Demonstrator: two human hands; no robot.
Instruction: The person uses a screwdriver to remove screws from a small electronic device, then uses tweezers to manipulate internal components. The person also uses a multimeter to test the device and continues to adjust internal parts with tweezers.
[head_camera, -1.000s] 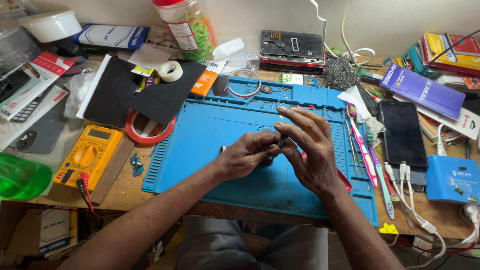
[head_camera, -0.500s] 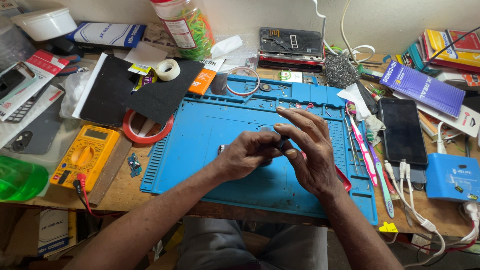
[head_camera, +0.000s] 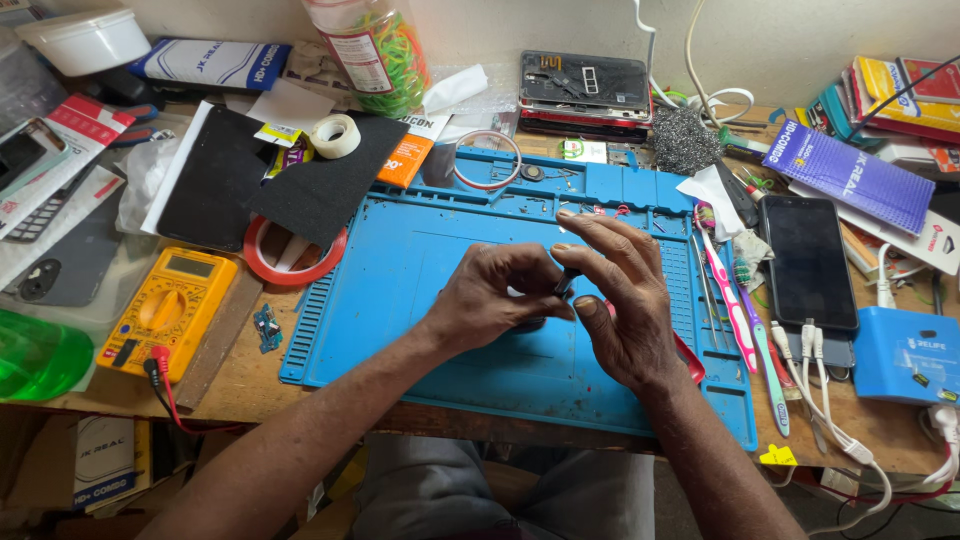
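Both of my hands meet over the middle of a blue repair mat (head_camera: 400, 300). My left hand (head_camera: 495, 300) has its fingers curled around a small dark tool (head_camera: 565, 283), only a short piece of which shows between the fingers. My right hand (head_camera: 625, 305) pinches the same dark piece from the right, with its index and middle fingers stretched out above it. What the tool's tip touches is hidden by the fingers.
A yellow multimeter (head_camera: 170, 310) and a red tape ring (head_camera: 290, 255) lie left of the mat. Right of it are toothbrushes (head_camera: 735, 310), a black phone (head_camera: 808, 260) and a blue charger box (head_camera: 905, 355). A jar of rubber bands (head_camera: 375, 45) and an opened phone (head_camera: 585, 85) stand behind.
My hands have stayed together over the mat. The right hand's fingers have shifted slightly up and around the small dark piece.
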